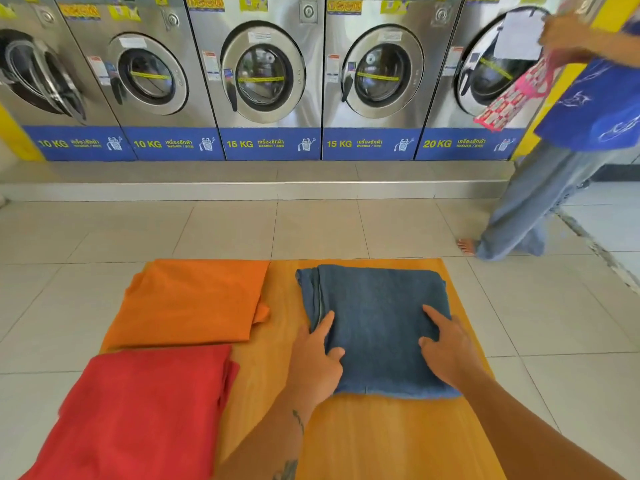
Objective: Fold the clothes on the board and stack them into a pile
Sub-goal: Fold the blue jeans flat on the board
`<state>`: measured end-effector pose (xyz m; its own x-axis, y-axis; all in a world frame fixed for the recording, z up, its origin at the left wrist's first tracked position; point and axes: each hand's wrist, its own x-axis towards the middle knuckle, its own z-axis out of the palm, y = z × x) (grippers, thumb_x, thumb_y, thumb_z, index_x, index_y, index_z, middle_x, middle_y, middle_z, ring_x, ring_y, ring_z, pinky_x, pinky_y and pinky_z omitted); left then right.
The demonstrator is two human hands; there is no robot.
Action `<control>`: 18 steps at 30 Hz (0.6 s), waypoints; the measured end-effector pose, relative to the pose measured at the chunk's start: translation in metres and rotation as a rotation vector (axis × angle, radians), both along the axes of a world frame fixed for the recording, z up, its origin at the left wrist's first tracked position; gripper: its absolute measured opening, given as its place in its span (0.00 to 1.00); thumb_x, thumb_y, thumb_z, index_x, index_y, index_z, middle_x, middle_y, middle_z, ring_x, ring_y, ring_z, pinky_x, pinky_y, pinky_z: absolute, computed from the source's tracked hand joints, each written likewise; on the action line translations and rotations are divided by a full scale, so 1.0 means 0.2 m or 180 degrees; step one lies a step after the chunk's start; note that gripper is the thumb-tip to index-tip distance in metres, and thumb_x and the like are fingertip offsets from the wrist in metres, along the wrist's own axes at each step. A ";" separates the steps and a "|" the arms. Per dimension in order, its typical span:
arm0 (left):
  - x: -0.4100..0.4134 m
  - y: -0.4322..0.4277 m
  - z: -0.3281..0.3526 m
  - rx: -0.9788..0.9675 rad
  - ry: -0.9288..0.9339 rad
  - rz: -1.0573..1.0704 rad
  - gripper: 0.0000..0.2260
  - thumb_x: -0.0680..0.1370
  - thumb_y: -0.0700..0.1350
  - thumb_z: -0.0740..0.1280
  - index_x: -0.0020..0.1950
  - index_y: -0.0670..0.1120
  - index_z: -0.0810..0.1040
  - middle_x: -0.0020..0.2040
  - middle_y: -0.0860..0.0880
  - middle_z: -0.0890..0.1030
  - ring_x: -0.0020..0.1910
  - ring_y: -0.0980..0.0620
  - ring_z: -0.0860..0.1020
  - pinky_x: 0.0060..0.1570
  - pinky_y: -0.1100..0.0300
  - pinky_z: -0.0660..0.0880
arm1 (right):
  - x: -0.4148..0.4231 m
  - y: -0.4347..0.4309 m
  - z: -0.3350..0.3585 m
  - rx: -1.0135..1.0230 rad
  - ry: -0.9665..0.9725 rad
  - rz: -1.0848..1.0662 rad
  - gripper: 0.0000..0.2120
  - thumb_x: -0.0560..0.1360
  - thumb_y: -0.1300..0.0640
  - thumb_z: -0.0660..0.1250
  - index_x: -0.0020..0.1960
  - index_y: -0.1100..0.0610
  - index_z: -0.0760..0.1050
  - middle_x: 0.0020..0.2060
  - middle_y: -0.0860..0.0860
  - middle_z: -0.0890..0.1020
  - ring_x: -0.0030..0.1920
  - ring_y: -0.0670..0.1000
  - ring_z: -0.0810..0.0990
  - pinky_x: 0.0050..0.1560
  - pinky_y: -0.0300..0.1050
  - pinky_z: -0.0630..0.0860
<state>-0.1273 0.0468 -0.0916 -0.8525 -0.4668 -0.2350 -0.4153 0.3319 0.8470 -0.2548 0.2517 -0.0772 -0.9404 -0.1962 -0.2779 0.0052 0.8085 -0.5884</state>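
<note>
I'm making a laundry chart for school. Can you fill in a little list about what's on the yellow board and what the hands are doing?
board: yellow board lying on the tiled floor
blue cloth: folded denim piece, right side of the board
orange cloth: orange garment, far left of the board
red cloth: red garment, near left, edge overhanging the board
left hand: left hand flat on the denim's left edge
right hand: right hand flat on the denim's right part
pile: not stacked yet, three separate pieces
</note>
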 end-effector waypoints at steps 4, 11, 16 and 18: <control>-0.02 -0.01 0.00 -0.0123 -0.0035 -0.0101 0.28 0.80 0.45 0.64 0.78 0.58 0.58 0.70 0.50 0.64 0.71 0.49 0.64 0.70 0.51 0.66 | -0.01 -0.01 0.04 0.0318 -0.0015 0.0113 0.31 0.76 0.54 0.62 0.78 0.45 0.57 0.69 0.54 0.67 0.65 0.58 0.69 0.64 0.55 0.71; 0.16 -0.10 0.19 -0.0920 -0.0066 -0.0080 0.18 0.77 0.43 0.62 0.65 0.53 0.76 0.65 0.52 0.74 0.63 0.55 0.72 0.55 0.66 0.67 | 0.29 -0.15 0.26 0.1182 0.0810 0.0403 0.31 0.70 0.55 0.63 0.72 0.44 0.63 0.74 0.57 0.56 0.71 0.61 0.57 0.69 0.59 0.60; 0.56 -0.16 0.42 -0.0647 0.0419 0.0616 0.17 0.74 0.40 0.65 0.57 0.58 0.79 0.58 0.58 0.79 0.51 0.61 0.78 0.49 0.71 0.73 | 0.55 -0.21 0.34 -0.0445 0.0355 0.1064 0.24 0.74 0.58 0.67 0.68 0.44 0.69 0.68 0.50 0.64 0.63 0.54 0.70 0.55 0.48 0.75; 0.73 -0.19 0.50 -0.0603 0.0618 0.0932 0.17 0.73 0.38 0.66 0.53 0.59 0.79 0.53 0.57 0.81 0.46 0.63 0.78 0.41 0.77 0.69 | 0.64 -0.26 0.38 -0.0899 0.0071 0.1254 0.23 0.75 0.58 0.67 0.66 0.42 0.70 0.63 0.48 0.68 0.51 0.45 0.75 0.41 0.38 0.74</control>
